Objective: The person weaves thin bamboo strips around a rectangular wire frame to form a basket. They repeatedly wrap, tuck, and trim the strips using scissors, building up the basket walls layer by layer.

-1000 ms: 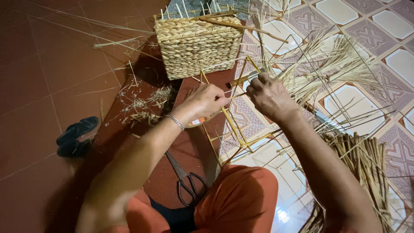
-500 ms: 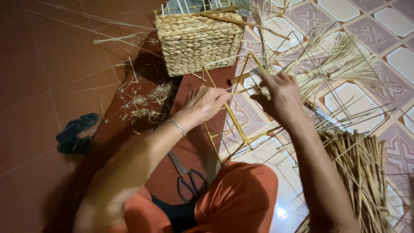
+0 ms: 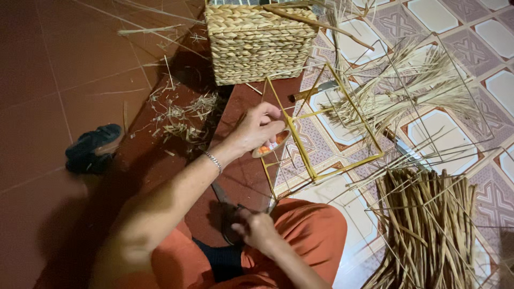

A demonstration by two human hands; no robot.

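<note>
The left hand (image 3: 257,128) reaches out over the floor (image 3: 64,69), its fingers (image 3: 267,113) curled shut around a small orange object (image 3: 272,145) that lies against the palm, with the near upright of a yellow wire frame (image 3: 316,120) touching or just beside the fingertips. The frame stands tilted on the patterned tiles, straw strands (image 3: 407,91) tangled through its far side.

The right hand (image 3: 257,230) rests low, just above the orange-clad knee (image 3: 305,235), its fingers bent onto the dark handles of a pair of scissors (image 3: 229,211) that lie on the floor between the legs; whether they are through the loops I cannot tell.

A woven basket (image 3: 259,40) stands beyond the frame, loose scraps (image 3: 182,115) beside it. A bundle of thick reeds (image 3: 428,225) lies to the right, and a dark sandal (image 3: 92,149) sits well apart on the left.
</note>
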